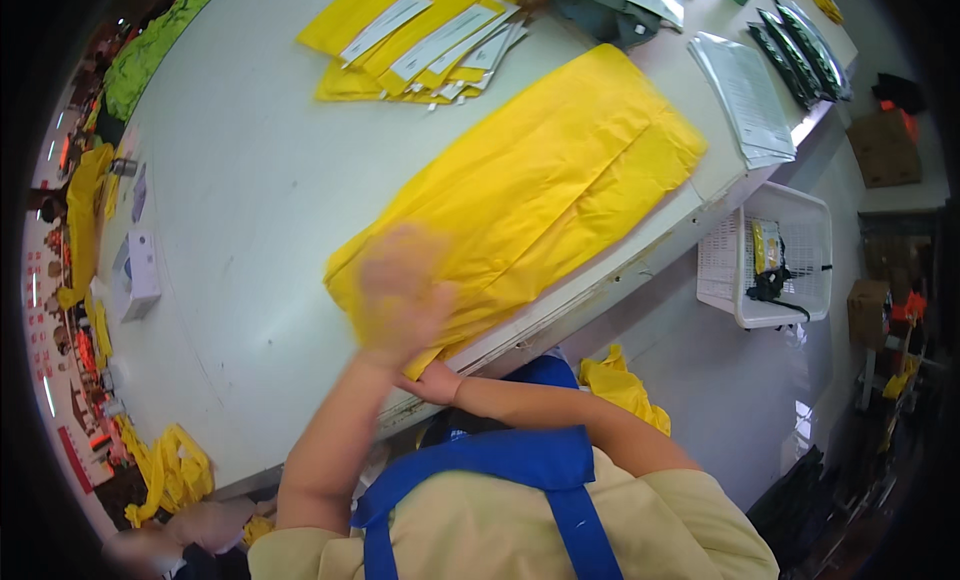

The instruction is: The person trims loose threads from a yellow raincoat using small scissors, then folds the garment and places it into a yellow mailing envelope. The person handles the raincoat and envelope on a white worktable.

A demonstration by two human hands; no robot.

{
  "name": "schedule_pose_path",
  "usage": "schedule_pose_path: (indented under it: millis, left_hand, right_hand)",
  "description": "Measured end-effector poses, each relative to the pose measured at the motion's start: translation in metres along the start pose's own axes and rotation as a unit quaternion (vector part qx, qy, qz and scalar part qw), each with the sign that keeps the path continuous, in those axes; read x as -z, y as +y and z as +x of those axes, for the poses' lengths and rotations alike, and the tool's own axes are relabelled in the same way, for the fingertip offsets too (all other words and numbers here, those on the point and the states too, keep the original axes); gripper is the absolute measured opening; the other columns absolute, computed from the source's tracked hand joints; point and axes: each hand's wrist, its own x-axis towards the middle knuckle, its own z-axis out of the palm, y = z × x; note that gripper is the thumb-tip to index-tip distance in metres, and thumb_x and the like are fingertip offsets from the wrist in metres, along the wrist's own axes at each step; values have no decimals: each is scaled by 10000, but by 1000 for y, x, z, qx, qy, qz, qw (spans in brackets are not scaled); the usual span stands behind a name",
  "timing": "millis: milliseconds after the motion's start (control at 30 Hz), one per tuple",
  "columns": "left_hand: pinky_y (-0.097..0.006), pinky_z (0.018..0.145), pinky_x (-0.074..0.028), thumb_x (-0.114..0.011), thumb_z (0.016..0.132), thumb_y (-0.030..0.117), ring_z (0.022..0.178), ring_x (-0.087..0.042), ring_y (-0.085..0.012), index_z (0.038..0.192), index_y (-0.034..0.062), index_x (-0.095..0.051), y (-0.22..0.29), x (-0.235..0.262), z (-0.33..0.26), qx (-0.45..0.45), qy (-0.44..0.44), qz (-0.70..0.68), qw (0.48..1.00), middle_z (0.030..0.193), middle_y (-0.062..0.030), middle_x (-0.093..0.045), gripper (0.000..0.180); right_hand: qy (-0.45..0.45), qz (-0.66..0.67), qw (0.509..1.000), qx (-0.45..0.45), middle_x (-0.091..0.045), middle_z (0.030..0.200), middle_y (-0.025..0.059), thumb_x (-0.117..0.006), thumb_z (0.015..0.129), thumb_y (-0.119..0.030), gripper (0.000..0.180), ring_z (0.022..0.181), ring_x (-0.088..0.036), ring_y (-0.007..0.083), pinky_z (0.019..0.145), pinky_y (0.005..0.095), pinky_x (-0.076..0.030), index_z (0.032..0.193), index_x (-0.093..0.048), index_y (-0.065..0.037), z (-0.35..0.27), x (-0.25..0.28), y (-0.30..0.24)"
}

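A large folded yellow garment (545, 165), thin and lightly creased, lies slantwise on the white table (250, 230). Its near end comes down to the table's front edge. Over that near end is my left hand (400, 290), blurred by motion, with the thumb apart from the palm and the fingers stretched out. At the garment's near corner, by the table edge, my right hand (438, 385) is closed on the yellow material. Its fingertips are partly hidden there.
Yellow packets (420, 40) with white labels are piled at the far side. Right of them lie clear plastic bags (740, 100) and dark packets (795, 55). A white basket (765, 260) stands beyond the table's edge. A small white box (137, 275) sits at left.
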Motion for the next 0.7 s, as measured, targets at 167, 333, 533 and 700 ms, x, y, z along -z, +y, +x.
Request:
schedule_pose_path:
  millis: [167,333,533,700]
  left_hand:
    - [-406,979,-378,-681,738,487,1202,-471,-255,1310,69,-477,-140,22,-58,282,-99,-372,879,1304,-146,-496,737]
    - [-362,772,-488,-661,724,567,933,-614,-217,1192,49,-577,-169,7,-50,348,-310,-480,743,1027,-76,-645,703]
    - [-343,640,-488,-620,775,566,709,-624,-231,922,43,-637,-175,-29,-61,355,-275,-173,877,770,-115,-656,543]
    - [-399,624,-483,-597,783,614,711,-633,-307,872,50,-589,-189,-16,-60,415,-274,-216,840,729,-138,-641,571]
  right_hand:
    - [-35,97,994,-38,-515,1276,191,-482,945,-306,450,1195,-462,340,1022,373,-341,1281,-479,-6,2,-1,-8]
    - [10,166,982,-90,-544,1241,163,-475,958,-260,404,1160,-494,300,1001,352,-358,1264,-492,4,-3,-7,-5]
    - [108,286,938,-165,-557,1220,98,-486,966,-241,371,1108,-511,215,967,327,-378,1226,-519,22,-4,-33,-13]
    - [157,367,882,-250,-529,1235,49,-488,972,-255,402,1134,-474,184,980,293,-358,1276,-467,7,2,-37,-41]
